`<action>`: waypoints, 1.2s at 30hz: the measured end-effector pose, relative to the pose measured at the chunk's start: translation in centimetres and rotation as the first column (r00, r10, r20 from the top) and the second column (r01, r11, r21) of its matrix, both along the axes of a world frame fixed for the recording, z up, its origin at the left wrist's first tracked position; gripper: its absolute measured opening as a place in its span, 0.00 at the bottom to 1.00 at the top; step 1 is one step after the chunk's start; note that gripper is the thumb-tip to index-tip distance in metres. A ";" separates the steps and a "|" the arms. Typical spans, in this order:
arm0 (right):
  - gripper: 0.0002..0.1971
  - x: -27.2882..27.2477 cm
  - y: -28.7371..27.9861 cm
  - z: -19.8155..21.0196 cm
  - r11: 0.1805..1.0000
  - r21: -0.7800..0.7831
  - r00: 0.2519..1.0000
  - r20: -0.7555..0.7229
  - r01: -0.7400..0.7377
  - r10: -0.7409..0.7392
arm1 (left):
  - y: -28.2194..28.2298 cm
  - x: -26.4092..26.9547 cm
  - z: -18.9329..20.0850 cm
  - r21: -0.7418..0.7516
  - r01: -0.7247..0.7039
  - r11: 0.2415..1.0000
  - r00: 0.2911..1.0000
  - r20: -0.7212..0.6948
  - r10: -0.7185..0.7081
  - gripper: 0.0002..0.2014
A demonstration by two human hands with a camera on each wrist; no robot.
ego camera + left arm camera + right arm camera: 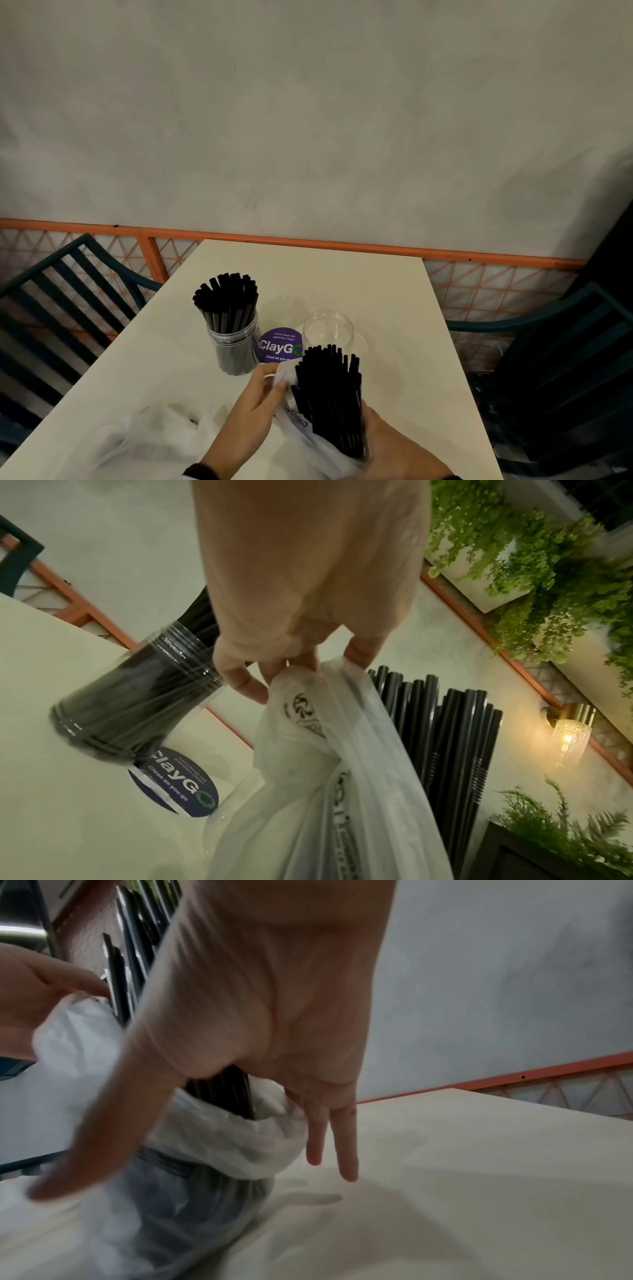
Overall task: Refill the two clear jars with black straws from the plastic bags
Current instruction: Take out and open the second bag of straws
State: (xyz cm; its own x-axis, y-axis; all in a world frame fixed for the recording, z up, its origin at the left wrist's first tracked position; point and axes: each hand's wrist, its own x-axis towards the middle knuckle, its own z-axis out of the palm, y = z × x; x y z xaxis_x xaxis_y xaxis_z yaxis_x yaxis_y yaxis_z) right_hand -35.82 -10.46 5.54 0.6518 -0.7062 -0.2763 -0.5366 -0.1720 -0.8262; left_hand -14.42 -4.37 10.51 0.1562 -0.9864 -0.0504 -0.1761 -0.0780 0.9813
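A clear jar (234, 346) packed with black straws stands on the white table (394, 308); it also shows in the left wrist view (137, 696). To its right stands an empty clear jar (328, 331). In front of that jar, a bundle of black straws (329, 397) sticks up out of a white plastic bag (308, 435). My right hand (376, 435) grips the bag's lower part with the straws inside. My left hand (274, 382) pinches the bag's top edge (301, 685) and holds it away from the straws (455, 737). The right wrist view shows my thumb and fingers (342, 1139) straddling the bag (222, 1139).
A purple round sticker (279, 346) lies on the table between the jars. Another crumpled clear bag (147, 435) lies at the near left. Dark green chairs (68, 308) stand on both sides. An orange lattice rail (308, 243) runs behind the table.
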 end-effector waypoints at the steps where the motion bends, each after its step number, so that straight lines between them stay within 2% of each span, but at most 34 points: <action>1: 0.54 -0.2 -0.3 -0.5 0.999 -0.048 0.997 -0.077 -0.008 0.004 | 0.0 0.1 0.1 -0.003 -0.007 1.000 1.000 -0.016 0.007 0.11; 4: 0.60 -1.0 -1.0 -1.5 0.997 -0.072 0.990 -0.141 -0.032 0.021 | 0.3 0.6 -0.2 -0.047 -0.045 0.998 0.999 -0.033 0.043 0.10; 7: 0.48 -2.1 -1.4 -0.6 0.999 -0.038 0.996 -0.083 -0.016 0.013 | 0.5 1.7 -0.5 -0.051 -0.092 0.995 0.994 -0.070 0.088 0.06; 8: 0.47 -2.4 -1.4 -0.1 1.000 0.003 0.998 -0.064 0.003 -0.003 | 0.6 2.0 -0.5 -0.056 -0.099 0.994 0.990 -0.105 0.093 0.09; 10: 0.48 -3.5 -1.7 0.4 0.994 0.089 0.997 0.040 0.058 -0.061 | 0.9 2.4 -0.2 -0.076 -0.044 0.996 0.987 -0.159 0.032 0.24; 12: 0.45 -4.1 -1.7 0.7 0.983 0.161 0.981 0.158 0.086 -0.112 | 1.0 2.8 -0.2 -0.083 0.014 0.996 0.980 -0.197 -0.030 0.38; 14: 0.43 -4.5 -1.8 0.5 0.965 0.238 0.960 0.227 0.107 -0.162 | 0.9 3.1 -0.3 -0.094 0.038 0.995 0.970 -0.234 -0.060 0.43; 16: 0.42 -4.5 -1.8 0.6 0.956 0.259 0.940 0.273 0.135 -0.207 | 0.6 3.0 -0.3 -0.105 0.004 0.995 0.977 -0.213 -0.026 0.41; 18: 0.38 -4.0 -1.6 0.6 0.960 0.186 0.932 0.258 0.209 -0.253 | 0.4 2.7 -0.5 -0.127 -0.063 0.990 0.981 -0.190 0.038 0.36; 19: 0.33 -3.7 -1.5 0.5 0.958 0.105 0.932 0.226 0.266 -0.284 | 0.4 2.3 -0.5 -0.136 -0.091 0.987 0.981 -0.181 0.066 0.34; 21: 0.14 -2.9 -1.3 0.6 0.931 -0.073 0.926 0.162 0.357 -0.342 | 0.4 1.4 -0.6 -0.138 -0.146 0.980 0.978 -0.166 0.123 0.29; 22: 0.09 -2.5 -1.1 0.8 0.914 -0.142 0.921 0.153 0.380 -0.359 | 0.4 0.9 -0.6 -0.136 -0.178 0.975 0.976 -0.151 0.157 0.26; 25: 0.14 -1.3 -0.7 1.1 0.859 -0.241 0.888 0.210 0.452 -0.408 | 0.4 0.1 -1.2 -0.151 -0.245 0.958 0.969 -0.043 0.241 0.23; 27: 0.16 -0.6 -0.5 1.1 0.814 -0.231 0.840 0.259 0.533 -0.476 | 0.4 -0.5 -1.3 -0.174 -0.271 0.947 0.961 0.012 0.277 0.22; 29: 0.14 -0.1 -0.5 1.0 0.780 -0.167 0.785 0.299 0.603 -0.542 | 0.3 -1.3 -1.0 -0.204 -0.308 0.929 0.949 0.007 0.316 0.19; 32: 0.07 0.5 0.2 1.8 0.806 0.072 0.727 0.392 0.588 -0.564 | 0.0 -1.8 -0.3 -0.260 -0.345 0.902 0.935 -0.014 0.354 0.17; 34: 0.09 0.6 0.7 2.3 0.850 0.202 0.736 0.429 0.486 -0.523 | -0.3 -1.4 -0.2 -0.288 -0.370 0.883 0.923 -0.008 0.384 0.19; 36: 0.13 0.6 0.6 2.1 0.866 0.179 0.770 0.399 0.467 -0.498 | -0.3 -1.3 -0.1 -0.307 -0.356 0.882 0.924 0.022 0.381 0.19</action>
State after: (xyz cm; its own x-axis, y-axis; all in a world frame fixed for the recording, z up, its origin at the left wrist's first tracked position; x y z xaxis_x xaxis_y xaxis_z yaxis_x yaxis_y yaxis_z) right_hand -35.25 -9.86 7.69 0.2920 -0.9494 -0.1152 -0.1348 0.0784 -0.9878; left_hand -15.76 -4.66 10.44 0.5029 -0.8247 0.2588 -0.2693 0.1351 0.9535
